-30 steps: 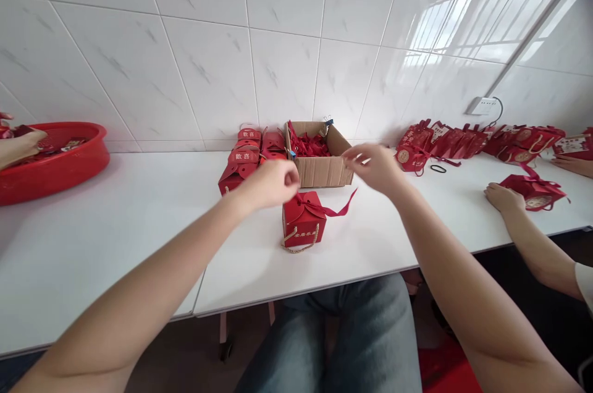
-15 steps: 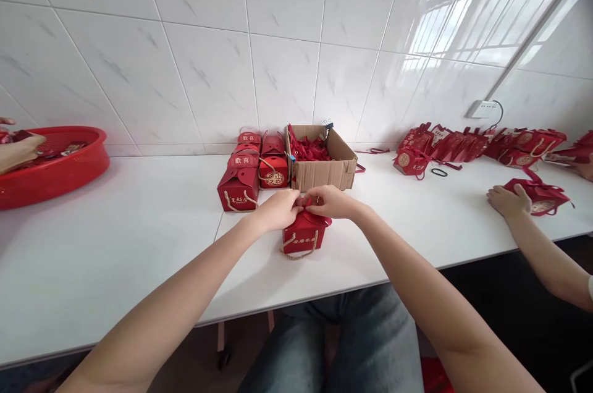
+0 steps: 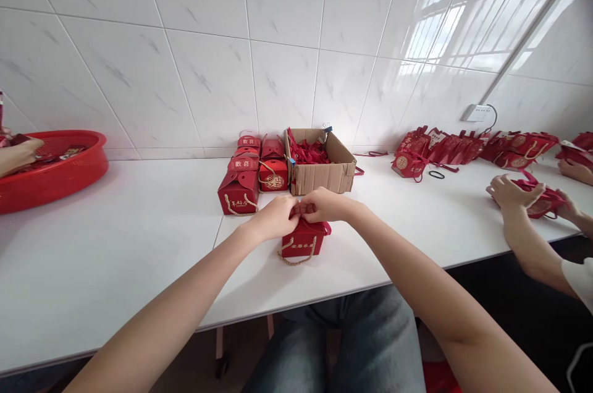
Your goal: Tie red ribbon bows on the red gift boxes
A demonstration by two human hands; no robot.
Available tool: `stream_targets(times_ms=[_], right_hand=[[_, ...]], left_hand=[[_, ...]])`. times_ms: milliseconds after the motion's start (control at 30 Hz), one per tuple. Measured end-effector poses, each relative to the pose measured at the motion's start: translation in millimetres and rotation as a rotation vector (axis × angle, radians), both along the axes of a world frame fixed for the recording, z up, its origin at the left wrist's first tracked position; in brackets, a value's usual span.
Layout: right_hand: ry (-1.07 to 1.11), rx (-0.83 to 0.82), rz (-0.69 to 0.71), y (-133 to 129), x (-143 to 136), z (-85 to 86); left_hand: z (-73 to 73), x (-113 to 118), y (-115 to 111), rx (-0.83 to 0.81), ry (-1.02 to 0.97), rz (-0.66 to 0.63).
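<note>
A small red gift box (image 3: 302,243) with a twisted rope handle and gold characters stands upright on the white table (image 3: 152,245). My left hand (image 3: 278,216) and my right hand (image 3: 323,204) meet over its top, fingers closed and pinched together. What the fingertips hold is hidden behind them. A bit of red ribbon shows at the box's right edge. Just behind the hands is an open cardboard box (image 3: 322,178) full of red ribbons (image 3: 309,152).
Red gift boxes (image 3: 239,190) stand left of the cardboard box. A red basket (image 3: 88,161) is at the far left with a person's hand in it. At the right, a person's hands (image 3: 514,192) hold a red box near more boxes (image 3: 410,155) and a black ring (image 3: 436,175).
My hands have shifted slightly over the box top and stay together. At the right, the other person's hand has risen onto the red box and a second hand now touches it.
</note>
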State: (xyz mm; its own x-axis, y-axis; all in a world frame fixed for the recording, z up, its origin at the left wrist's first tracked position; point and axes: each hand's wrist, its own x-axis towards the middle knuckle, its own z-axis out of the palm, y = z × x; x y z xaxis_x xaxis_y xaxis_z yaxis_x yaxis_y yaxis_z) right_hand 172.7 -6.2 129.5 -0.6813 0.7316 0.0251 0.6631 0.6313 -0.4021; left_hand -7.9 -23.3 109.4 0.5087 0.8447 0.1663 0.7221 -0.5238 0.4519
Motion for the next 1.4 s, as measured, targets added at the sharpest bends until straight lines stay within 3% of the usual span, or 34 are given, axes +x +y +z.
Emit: stream_targets(times_ms=[133,467,767,1067,1233,1400], right_hand=[[0.082,0.001,0.039,1.8,5.8,-2.4],[0.401,-0.099,-0.042,-1.1,19.7,-24.6],[0.405,-0.088,-0.037,-1.2,22.6,-28.0],[0.411,-0.123,-0.005,-6.4,21.0,-23.8],[0.475,-0.143,-0.059,-9.0,21.4,-26.5],[0.409,-0.066,-0.056,-12.7,16.0,-23.7]], left_hand=[[0.8,0.5,-0.9,-0.009,0.001,0.017],[-7.9,0.1,2.0,0.047,-0.148,-0.019],[4.7,-0.5,-4.0,-0.084,-0.155,-0.028],[0.2,0.8,-2.5,-0.059,-0.149,-0.049],[-3.9,-3.2,-1.0,-0.101,-0.233,0.023],[-6.8,-5.4,-0.4,-0.106,-0.203,-0.052]])
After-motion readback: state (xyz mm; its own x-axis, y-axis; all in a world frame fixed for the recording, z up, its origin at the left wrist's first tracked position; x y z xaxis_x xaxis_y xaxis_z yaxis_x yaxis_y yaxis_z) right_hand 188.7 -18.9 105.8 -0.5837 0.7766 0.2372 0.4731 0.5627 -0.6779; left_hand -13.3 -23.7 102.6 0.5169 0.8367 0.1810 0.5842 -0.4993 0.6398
